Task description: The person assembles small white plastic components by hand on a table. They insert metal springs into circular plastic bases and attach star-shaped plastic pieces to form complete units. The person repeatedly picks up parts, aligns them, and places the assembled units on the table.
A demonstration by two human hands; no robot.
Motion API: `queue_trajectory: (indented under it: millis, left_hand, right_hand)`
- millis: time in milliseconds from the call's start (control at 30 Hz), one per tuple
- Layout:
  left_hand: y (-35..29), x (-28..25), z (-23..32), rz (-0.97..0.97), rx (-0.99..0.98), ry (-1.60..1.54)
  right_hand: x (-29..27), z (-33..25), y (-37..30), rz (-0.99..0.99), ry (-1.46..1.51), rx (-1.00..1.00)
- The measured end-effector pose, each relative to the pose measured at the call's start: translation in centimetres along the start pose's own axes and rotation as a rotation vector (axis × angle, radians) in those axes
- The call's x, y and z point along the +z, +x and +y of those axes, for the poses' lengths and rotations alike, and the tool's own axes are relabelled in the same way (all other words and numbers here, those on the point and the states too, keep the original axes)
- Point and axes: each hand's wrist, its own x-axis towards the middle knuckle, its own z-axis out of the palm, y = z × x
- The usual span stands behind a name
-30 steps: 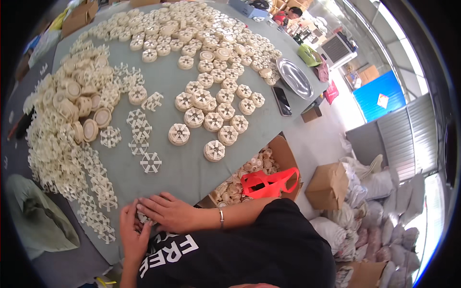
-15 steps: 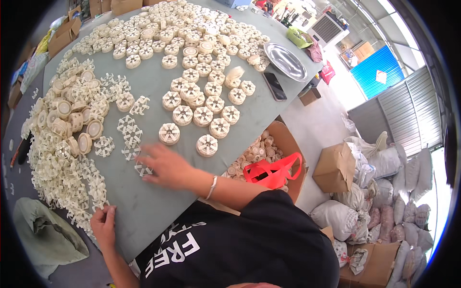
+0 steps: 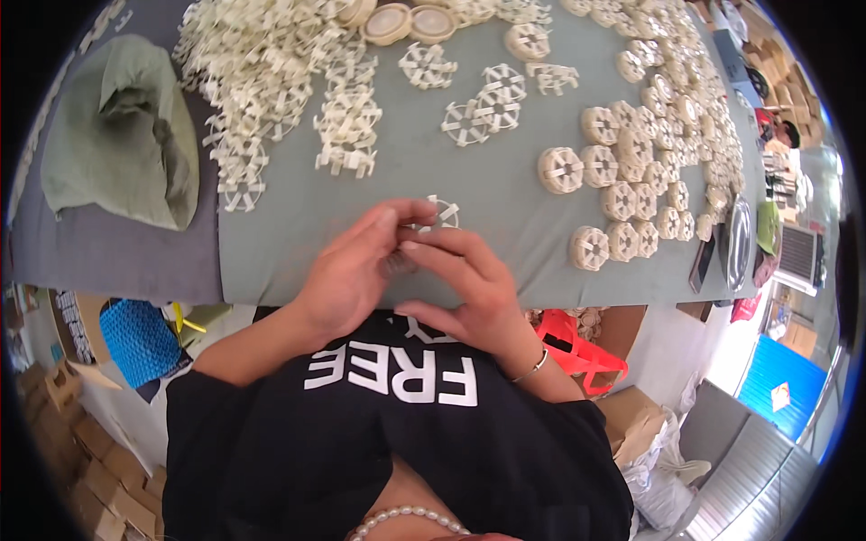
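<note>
Left hand point(image 3: 352, 266) (fingers point(image 3: 410, 213) bent) angles toward right hand point(image 3: 478, 293).

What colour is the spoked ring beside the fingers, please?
The spoked ring is off-white, clearest in head view.

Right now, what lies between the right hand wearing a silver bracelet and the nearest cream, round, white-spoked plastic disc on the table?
In the head view, just bare grey-green tabletop lies between the right hand and that disc.
</note>
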Motion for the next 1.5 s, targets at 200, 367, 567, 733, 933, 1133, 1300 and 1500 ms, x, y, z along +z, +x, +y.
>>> queue_trajectory:
  millis: [200,367,567,733,933,1133,1300,1500]
  left_hand:
    - [0.1,0.4,0.2,-0.012,-0.135,0.083]
    - [2.5,-3.1,-0.9,-0.115,0.2,0.884]
    - [4.6,-0.6,-0.6,-0.045,0.695,1.744]
    - [6.0,-2.7,2.6,0.286,0.656,1.873]
    - [5.8,-4.0,9.6,0.493,0.668,1.925]
    - [5.1,-1.7,10.2,0.441,0.554,1.874]
    - [8.9,-1.3,9.6,0.307,0.575,2.039]
    - [10.0,-1.3,8.6,0.138,0.405,2.092]
  right_hand:
    - [-0.3,2.0,0.4,-0.041,-0.079,0.011]
    - [-5.5,3.4,5.8,-0.045,-0.246,0.031]
    - [-8.9,11.9,20.3,-0.001,-0.391,0.07]
    - [-3.6,16.4,28.4,-0.009,-0.716,-0.194]
    - [-1.3,15.1,28.7,-0.282,-1.035,0.068]
    - [-2.9,7.0,20.8,-0.46,-0.613,0.207]
    - [-8.5,12.2,24.3,-0.103,-0.682,0.224]
    - [-8.6,20.0,28.4,-0.222,-0.745,-0.001]
